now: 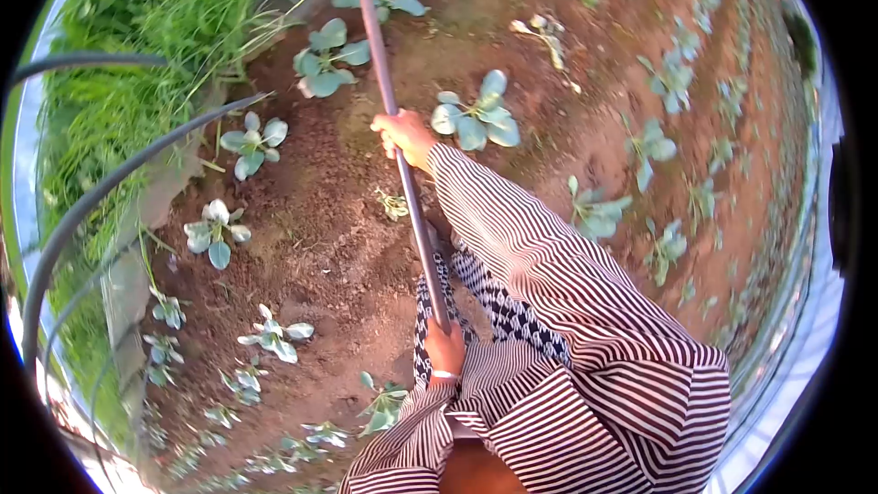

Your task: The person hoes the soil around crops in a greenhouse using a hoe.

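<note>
A long smooth pole (416, 210) runs from the top edge of the view down to the person's waist. My right hand (407, 135) grips it farther up, its striped sleeve stretched out from the right. Near its lower end, my left hand (445, 349) is wrapped round the pole, with a pale band at the wrist. The pole's far end is out of view. A leafy green plant (477, 117) grows just right of my right hand, and a small pale seedling (393, 205) stands left of the pole.
Rows of leafy plants (669, 78) grow in the brown soil (311, 183) on both sides. Tall grass (155, 46) lines the left edge beside a greyish sheet (128, 302). Dark curved hoops or pipes (101, 187) arch at the far left. A wilted plant (549, 39) lies toward the top.
</note>
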Tool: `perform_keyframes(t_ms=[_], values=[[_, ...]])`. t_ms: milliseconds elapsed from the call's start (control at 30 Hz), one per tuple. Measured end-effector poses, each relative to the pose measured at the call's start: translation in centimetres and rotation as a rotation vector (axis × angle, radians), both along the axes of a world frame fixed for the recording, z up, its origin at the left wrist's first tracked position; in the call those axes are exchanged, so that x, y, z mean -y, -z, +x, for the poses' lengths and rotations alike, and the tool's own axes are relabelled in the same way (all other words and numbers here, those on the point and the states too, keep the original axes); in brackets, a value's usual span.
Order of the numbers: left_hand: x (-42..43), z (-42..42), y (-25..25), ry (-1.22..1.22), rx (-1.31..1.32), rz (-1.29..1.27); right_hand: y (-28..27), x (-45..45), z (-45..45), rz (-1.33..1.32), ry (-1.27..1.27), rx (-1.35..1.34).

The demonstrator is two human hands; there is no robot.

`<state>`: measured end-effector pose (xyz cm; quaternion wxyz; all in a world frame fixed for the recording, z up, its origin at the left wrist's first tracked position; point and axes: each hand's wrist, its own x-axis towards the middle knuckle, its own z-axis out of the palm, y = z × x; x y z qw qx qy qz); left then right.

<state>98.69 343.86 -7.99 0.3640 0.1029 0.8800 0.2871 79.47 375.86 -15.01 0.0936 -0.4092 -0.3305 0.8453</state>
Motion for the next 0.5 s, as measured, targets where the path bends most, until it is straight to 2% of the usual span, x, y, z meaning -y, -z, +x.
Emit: perform_keyframes(t_ms=[67,133,200,233,267,300,333,367,400,433,467,500], values=[[-1.6,-1.2,0.2,0.021,0.016,0.042,-1.1,-1.2,0.6,0.16,0.078,0.127],[-4.8,-2.9,-0.3,0.051,-0.055,0.129,-2.1,-0.8,3.3,0.202,0.061,0.218],[-9.2,-5.5,-0.3,0.157,-0.08,0.068,-2.0,0.8,7.1,0.401,-0.048,0.283],[-11.4,-6.5,-1.1,0.12,0.055,0.08,0.0,1.9,9.1,0.578,-0.03,0.362],[-14.3,-7.9,-1.5,0.083,0.187,0.107,-3.9,2.1,12.4,0.473,-0.124,0.331],[-14.4,-9.1,3.6,0.17,0.061,0.186,-1.7,2.6,14.4,0.486,-0.14,0.239],[-17.3,-10.0,3.2,0.104,0.206,0.193,-1.3,2.3,17.5,0.505,-0.155,0.204],[-20.9,-10.4,-1.6,0.0,0.378,0.139,-1.0,2.0,20.9,0.436,-0.16,0.266],[-22.7,-11.8,0.2,0.114,0.454,0.15,-0.7,1.7,24.4,0.366,-0.164,0.328],[-23.1,-12.5,3.3,0.266,0.35,0.121,1.0,0.7,28.6,0.363,-0.169,0.338],[-24.1,-12.5,3.4,0.343,0.335,0.112,4.4,-1.1,33.4,0.345,-0.204,0.245],[-25.0,-11.4,1.3,0.202,0.486,0.257,3.5,-3.0,37.6,0.185,-0.099,0.272]])
